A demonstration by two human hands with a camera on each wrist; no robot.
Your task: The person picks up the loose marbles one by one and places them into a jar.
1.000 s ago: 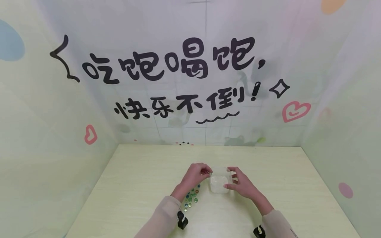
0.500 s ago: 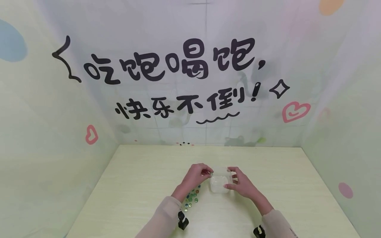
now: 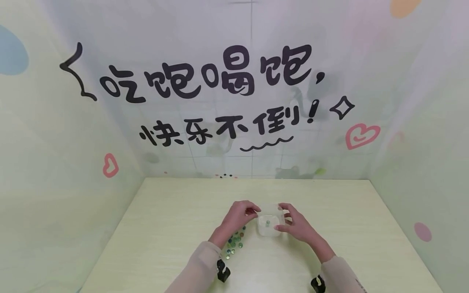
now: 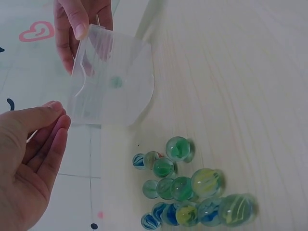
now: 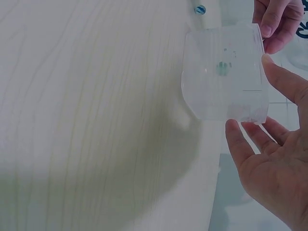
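Note:
A clear plastic container (image 3: 269, 232) stands on the table, with its open top facing up. My right hand (image 3: 298, 226) grips its right side, thumb at the near rim and fingers round behind, as the right wrist view also shows. Inside the container is a green marble (image 5: 222, 68), blurred through the cloudy wall in the left wrist view. My left hand (image 3: 239, 215) hovers at the container's left rim. Its thumb and fingertips (image 4: 57, 107) lie close together with nothing visible between them. Several glass marbles (image 4: 182, 188), green, blue and yellow, lie on the table below the left hand.
The pale wooden table (image 3: 176, 228) meets a printed backdrop (image 3: 234, 162) at its back edge, with side walls left and right. Black wrist straps (image 3: 222, 272) show at both sleeves.
A green marble that was at my left fingertips is now inside the container. The left hand has let go of it and stays near the rim. My right hand keeps its grip.

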